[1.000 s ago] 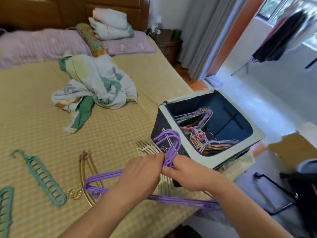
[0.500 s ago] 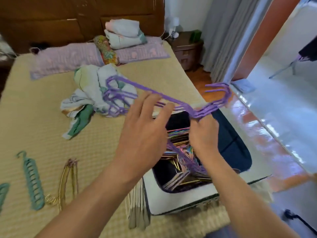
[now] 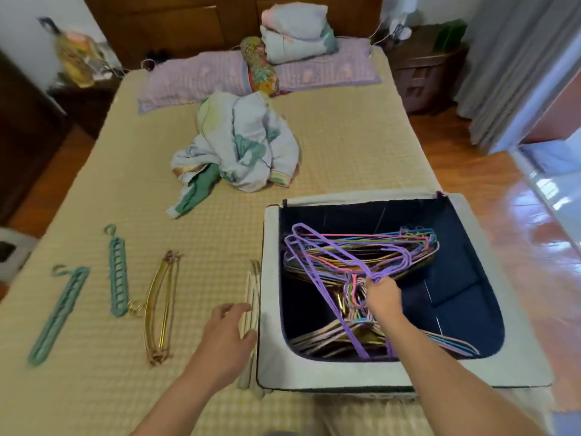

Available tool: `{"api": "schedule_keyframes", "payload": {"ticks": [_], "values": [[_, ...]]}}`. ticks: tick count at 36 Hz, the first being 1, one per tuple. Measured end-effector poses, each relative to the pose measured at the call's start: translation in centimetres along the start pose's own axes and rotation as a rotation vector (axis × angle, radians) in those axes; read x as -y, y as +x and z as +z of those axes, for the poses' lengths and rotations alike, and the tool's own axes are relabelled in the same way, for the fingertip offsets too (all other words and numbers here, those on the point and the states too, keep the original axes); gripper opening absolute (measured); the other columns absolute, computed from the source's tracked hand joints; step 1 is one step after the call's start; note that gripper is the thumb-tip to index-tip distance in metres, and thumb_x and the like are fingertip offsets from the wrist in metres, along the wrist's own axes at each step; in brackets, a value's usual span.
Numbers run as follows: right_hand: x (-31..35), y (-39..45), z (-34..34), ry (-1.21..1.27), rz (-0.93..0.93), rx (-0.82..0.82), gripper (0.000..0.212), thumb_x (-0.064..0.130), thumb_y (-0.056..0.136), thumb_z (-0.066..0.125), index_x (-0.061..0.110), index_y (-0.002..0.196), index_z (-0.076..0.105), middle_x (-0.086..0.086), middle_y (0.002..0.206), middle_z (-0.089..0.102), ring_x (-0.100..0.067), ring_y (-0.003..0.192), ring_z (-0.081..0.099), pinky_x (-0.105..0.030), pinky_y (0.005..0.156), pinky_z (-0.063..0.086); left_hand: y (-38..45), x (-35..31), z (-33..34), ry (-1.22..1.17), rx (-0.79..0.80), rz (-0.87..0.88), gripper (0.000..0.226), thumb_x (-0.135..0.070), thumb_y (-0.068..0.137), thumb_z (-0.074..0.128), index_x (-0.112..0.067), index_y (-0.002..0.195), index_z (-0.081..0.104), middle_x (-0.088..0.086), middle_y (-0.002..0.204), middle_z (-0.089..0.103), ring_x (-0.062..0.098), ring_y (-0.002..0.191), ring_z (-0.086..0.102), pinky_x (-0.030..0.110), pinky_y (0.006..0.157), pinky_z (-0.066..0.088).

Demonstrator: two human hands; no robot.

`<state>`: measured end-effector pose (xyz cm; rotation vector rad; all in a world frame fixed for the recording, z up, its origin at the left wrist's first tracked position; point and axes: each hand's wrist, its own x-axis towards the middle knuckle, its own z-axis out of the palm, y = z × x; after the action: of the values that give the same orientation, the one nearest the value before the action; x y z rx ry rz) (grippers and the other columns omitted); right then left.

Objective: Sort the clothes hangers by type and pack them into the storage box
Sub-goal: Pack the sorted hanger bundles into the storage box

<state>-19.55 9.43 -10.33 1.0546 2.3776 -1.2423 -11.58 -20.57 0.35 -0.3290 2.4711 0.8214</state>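
Note:
A white-rimmed storage box with a dark blue lining sits on the bed at the right. Inside lies a pile of coloured wire hangers. My right hand reaches into the box, shut on a bundle of purple hangers resting on that pile. My left hand hovers open over the bed, beside beige hangers lying along the box's left wall. Gold hangers and two teal multi-hole hangers lie further left.
A crumpled blanket lies mid-bed, with pillows and folded bedding at the headboard. A brown nightstand and grey curtain stand at the right. Wooden floor runs along both sides of the bed.
The purple hangers went from raised over the box down into it. My left hand let go of them and drew back left over the bed. The view tilted down.

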Motion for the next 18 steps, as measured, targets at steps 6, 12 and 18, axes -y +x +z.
{"api": "schedule_keyframes", "payload": {"ticks": [6,12,18], "values": [[2.0,3.3,4.1,-0.048,0.105,0.05,0.035,0.019,0.102,0.045,-0.006,0.114,0.066,-0.025,0.114,0.068,-0.043,0.107,0.065,-0.049,0.091,0.056,-0.3,0.6,0.0,-0.072,-0.011,-0.065,0.042,-0.03,0.102,0.056,-0.032,0.143,0.047,-0.009,0.142,0.032,0.006,0.086,0.062,0.015,0.074,0.043],[1.7,2.8,9.0,0.018,0.128,0.127,0.039,0.028,0.101,0.049,-0.004,0.121,0.061,-0.025,0.116,0.067,-0.042,0.106,0.065,-0.051,0.093,0.055,-0.7,2.0,-0.6,-0.103,-0.068,-0.112,0.038,-0.028,0.101,0.057,-0.033,0.139,0.051,-0.01,0.137,0.034,0.008,0.084,0.059,0.015,0.068,0.044],[2.0,2.6,10.1,0.161,0.31,0.121,0.026,0.029,0.1,0.048,0.006,0.1,0.059,-0.014,0.084,0.062,-0.033,0.075,0.068,-0.046,0.074,0.062,-0.9,2.5,-0.8,-0.074,-0.048,-0.156,0.039,-0.03,0.101,0.057,-0.033,0.139,0.05,-0.009,0.139,0.035,0.005,0.08,0.059,0.02,0.078,0.043]]}}
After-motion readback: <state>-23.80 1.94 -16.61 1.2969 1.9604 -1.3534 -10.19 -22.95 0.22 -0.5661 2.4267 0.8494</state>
